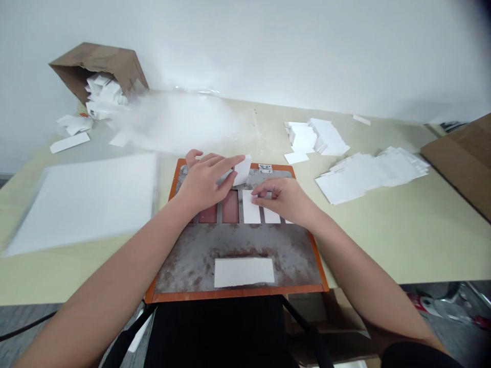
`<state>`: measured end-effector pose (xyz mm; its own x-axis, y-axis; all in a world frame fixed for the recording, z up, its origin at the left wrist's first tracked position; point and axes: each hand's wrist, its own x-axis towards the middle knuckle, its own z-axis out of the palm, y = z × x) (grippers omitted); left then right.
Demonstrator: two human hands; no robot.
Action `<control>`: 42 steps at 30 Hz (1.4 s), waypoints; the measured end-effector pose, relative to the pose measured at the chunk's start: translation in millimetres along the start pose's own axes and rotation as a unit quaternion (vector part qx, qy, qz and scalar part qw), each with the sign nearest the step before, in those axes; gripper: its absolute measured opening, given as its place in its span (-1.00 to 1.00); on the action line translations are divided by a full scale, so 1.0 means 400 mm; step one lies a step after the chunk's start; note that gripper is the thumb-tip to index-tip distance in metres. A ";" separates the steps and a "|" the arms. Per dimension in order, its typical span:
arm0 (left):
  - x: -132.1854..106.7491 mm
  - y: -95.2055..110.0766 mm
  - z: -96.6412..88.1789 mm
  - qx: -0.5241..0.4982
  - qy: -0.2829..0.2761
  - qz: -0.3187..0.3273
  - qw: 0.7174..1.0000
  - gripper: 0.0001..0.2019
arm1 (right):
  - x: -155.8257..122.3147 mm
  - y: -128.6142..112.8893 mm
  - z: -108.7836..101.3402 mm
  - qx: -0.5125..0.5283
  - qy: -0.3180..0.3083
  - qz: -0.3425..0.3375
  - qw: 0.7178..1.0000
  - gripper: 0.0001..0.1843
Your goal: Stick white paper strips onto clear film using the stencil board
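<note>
A grey, stained metal plate with an orange rim (230, 294) lies in front of me on the table. Its row of rectangular slots shows two bare reddish slots (230, 207) and white paper cards (251, 209) filling the ones to the right. My left hand (205, 179) pinches a small white card (243, 169) between thumb and forefinger above the slots. Resting on the filled slots, my right hand (286, 199) has its fingertips pressed on a card. A larger white label (244, 272) sits on the plate's near part.
A tipped brown paper bag (99, 66) spills white cards at the back left. A big white sheet (84, 199) lies to the left. Stacks of white cards (318, 137) and a fanned pile (370, 174) lie to the right. A cardboard box (464, 158) is at far right.
</note>
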<state>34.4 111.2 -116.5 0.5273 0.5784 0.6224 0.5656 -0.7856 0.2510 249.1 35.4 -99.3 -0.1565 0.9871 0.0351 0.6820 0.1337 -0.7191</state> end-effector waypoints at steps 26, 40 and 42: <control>0.002 0.001 0.001 0.008 -0.004 0.001 1.000 -0.69 | -0.004 -0.005 0.008 -0.011 -0.001 0.018 1.000 -0.92; 0.000 -0.001 0.004 -0.004 -0.002 -0.001 1.000 -0.67 | -0.023 -0.037 -0.006 -0.096 -0.051 -0.010 0.994 -0.71; 0.001 0.001 0.003 -0.003 -0.006 -0.006 1.000 -0.67 | -0.024 -0.042 -0.006 -0.110 -0.057 -0.010 0.992 -0.71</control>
<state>35.4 111.4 -116.9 0.5275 0.5905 0.6107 0.5688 -0.7795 0.2624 240.9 23.8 -85.8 -0.2424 0.9693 -0.0406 0.8158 0.1810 -0.5493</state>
